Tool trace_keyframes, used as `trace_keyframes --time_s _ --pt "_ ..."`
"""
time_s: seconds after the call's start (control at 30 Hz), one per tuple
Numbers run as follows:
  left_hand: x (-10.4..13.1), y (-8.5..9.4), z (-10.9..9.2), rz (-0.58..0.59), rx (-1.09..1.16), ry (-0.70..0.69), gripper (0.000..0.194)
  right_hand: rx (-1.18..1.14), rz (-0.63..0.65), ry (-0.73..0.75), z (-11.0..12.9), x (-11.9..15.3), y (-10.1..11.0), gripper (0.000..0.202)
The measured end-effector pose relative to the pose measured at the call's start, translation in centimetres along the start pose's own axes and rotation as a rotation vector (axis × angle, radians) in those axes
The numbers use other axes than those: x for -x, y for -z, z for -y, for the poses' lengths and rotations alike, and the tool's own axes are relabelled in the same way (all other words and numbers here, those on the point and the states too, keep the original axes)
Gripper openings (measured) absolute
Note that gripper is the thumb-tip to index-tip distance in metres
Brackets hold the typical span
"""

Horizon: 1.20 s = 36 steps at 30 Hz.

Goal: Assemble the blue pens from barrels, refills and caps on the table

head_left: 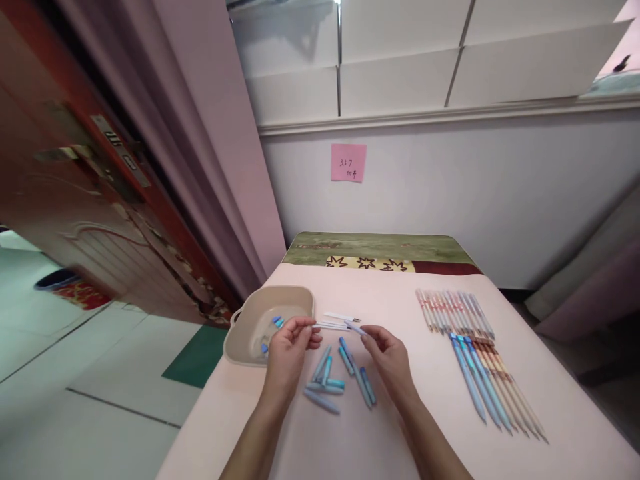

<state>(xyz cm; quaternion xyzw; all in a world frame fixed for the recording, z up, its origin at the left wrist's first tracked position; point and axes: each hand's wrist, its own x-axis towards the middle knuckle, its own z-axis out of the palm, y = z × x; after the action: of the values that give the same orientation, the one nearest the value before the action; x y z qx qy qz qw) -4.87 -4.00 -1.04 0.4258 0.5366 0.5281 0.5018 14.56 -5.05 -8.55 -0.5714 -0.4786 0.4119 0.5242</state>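
My left hand pinches the end of a thin white pen refill near the bin's edge. Between the fingertips of my right hand is a pale blue pen barrel, its narrow end pointing left toward the refill. Whether the two parts touch, I cannot tell. More white refills lie just behind, some with dark tips. Below and between my hands several blue pen barrels and shorter teal and blue barrel pieces are scattered on the pink tabletop.
A beige bin at the left holds small blue pieces. On the right lie rows of clear pens with red print, blue pens and beige pens. A wall with a pink note stands behind the table.
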Motion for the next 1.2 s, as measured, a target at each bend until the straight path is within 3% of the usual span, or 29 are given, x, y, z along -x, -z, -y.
trace_keyframes --time_s 0.17,0.3,0.53,0.7,0.77,0.9,1.2 --pt "0.5 1.6 -0.8 -0.005 -0.022 -0.005 0.030 0.614 -0.009 -0.006 -0.3 -0.3 2.0 0.018" --pt "1.2 1.7 -0.5 -0.008 0.017 0.043 0.032 0.881 0.020 0.024 0.1 0.2 1.6 0.012" --pt "2.2 2.8 0.0 0.038 0.042 0.055 0.027 0.737 -0.008 -0.003 1.3 0.5 1.8 0.015" --pt "2.4 3.6 -0.1 0.016 0.087 0.120 0.048 0.816 0.125 0.004 2.4 2.7 1.7 0.009" --pt "2.5 3.5 0.0 0.013 0.147 0.158 0.046 0.896 0.139 -0.017 2.3 3.9 1.2 0.004" --pt "3.1 2.8 0.4 0.017 0.228 0.222 0.036 0.963 0.116 -0.097 1.3 5.3 0.3 0.014" --pt "4.1 1.9 1.0 0.095 0.212 0.266 0.035 0.948 0.087 -0.107 0.5 5.3 0.8 0.003"
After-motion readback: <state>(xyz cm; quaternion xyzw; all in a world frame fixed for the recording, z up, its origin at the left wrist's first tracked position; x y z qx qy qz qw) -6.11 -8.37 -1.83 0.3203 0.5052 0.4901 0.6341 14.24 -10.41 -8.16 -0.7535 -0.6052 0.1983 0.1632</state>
